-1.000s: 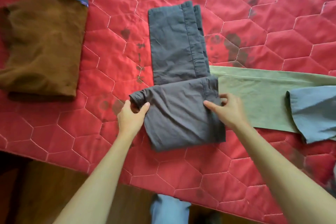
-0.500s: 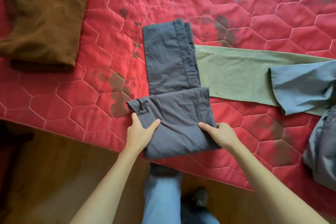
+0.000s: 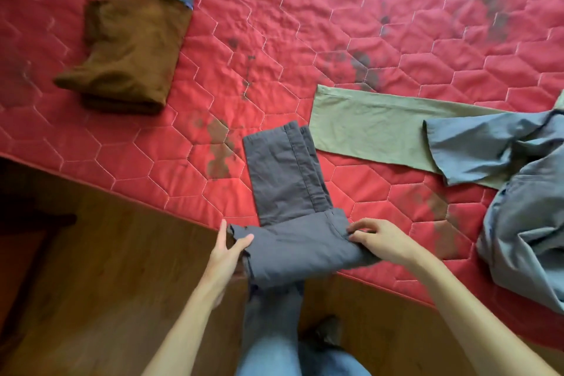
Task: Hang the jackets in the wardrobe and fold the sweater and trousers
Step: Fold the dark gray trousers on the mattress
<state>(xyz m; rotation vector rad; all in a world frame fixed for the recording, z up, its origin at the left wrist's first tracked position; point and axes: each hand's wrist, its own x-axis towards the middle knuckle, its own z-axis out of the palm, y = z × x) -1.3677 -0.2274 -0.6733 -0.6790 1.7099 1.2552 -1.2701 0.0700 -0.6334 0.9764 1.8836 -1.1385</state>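
Observation:
Dark grey trousers [image 3: 287,180] lie partly folded at the near edge of the red quilted bed [image 3: 305,24], their folded end hanging a little past that edge. My left hand [image 3: 227,249] grips the left side of the folded end. My right hand [image 3: 381,238] pinches its right side. A folded brown sweater [image 3: 131,52] rests on the quilt at the far left. Olive green trousers [image 3: 366,122] lie flat to the right, with a blue-grey jacket [image 3: 518,192] crumpled over their far end.
The wooden floor [image 3: 106,268] runs along the bed's near edge. My legs in blue jeans [image 3: 274,345] and a foot stand just below the trousers. A dark piece of furniture [image 3: 21,223] sits at the left edge.
Both hands have pulled the grey trousers toward the bed's near edge, so the folded end now overhangs it. The view has drawn back and shows more of the quilt.

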